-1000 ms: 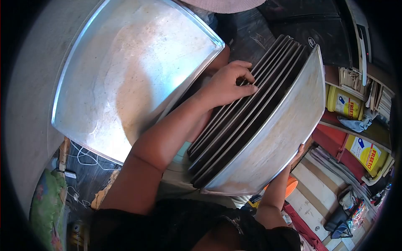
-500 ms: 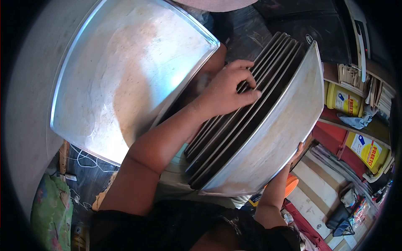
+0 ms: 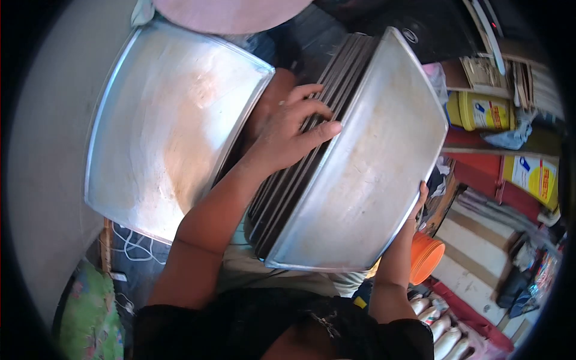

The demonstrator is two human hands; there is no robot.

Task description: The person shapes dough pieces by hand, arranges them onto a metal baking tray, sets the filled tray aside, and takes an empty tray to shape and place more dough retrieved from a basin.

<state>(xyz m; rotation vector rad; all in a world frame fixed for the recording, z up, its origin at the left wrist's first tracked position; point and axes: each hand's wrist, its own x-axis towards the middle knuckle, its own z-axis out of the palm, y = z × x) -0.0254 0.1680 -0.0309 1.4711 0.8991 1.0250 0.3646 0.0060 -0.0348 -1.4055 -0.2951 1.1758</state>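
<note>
A stack of several metal trays [image 3: 366,168] stands on edge, tilted, in front of my lap. My left hand [image 3: 295,129] lies over the stack's upper left side, its fingers curled on the tray rims and its thumb at the front tray's rim. At the lower right, my right hand [image 3: 421,198] grips the front tray's far edge; most of its fingers are hidden behind the metal. Left of the stack, another large metal tray [image 3: 174,126] leans, apart from both hands, with my left forearm crossing its lower right corner.
A round pink surface [image 3: 234,13] is at the top. Shelves on the right hold yellow tubs [image 3: 480,111] and papers. An orange container [image 3: 425,258] sits by my right forearm. White cables [image 3: 138,249] and a green patterned cloth [image 3: 90,315] lie at lower left.
The front tray has swung left against the others, narrowing the gaps between them. My left hand has moved left and its thumb now meets the front rim. The view has shifted.
</note>
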